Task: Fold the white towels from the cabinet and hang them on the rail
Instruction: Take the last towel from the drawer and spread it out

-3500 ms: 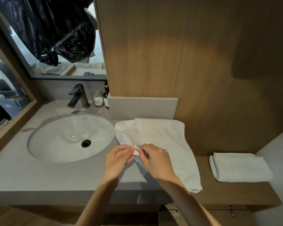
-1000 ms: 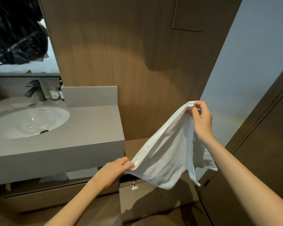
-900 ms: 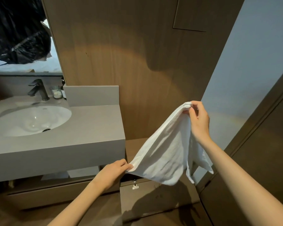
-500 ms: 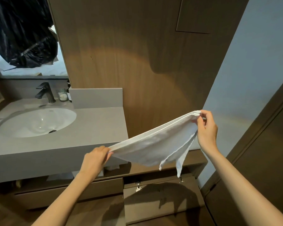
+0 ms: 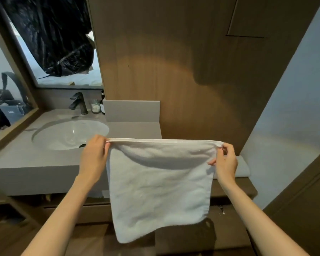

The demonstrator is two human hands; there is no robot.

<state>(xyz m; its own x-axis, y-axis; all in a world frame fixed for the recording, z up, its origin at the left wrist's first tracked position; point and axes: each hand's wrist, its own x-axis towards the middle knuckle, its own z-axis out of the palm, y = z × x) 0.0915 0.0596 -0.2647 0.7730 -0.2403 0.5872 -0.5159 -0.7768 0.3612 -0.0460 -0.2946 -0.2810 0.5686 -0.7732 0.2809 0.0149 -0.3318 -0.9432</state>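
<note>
I hold the white towel (image 5: pixel 159 182) up in front of me, off the counter (image 5: pixel 26 163), so it hangs free and I can see whether its edges line up. My left hand (image 5: pixel 95 154) pinches the top left corner, fingers curled over the hem. My right hand (image 5: pixel 224 161) pinches the top right corner between thumb and fingertips. With my hands well apart the top edge runs taut and level, while the layer just below sags a little. I judge this is squaring up before the next fold. The bottom left corner hangs lowest, so the cloth is not quite even yet.

Behind my right hand, a pale folded bundle (image 5: pixel 243 167) lies on the wooden shelf, probably another towel. I see no rail from here.

As for writing, the grey bag (image 5: pixel 11 112) by the mirror carries a small word, and the sink (image 5: pixel 70 133) has a tiny mark near its back rim. Both are too small to read. The dark bottle (image 5: pixel 102 106) beside the tap (image 5: pixel 79 103) shows a pale label, also illegible.
</note>
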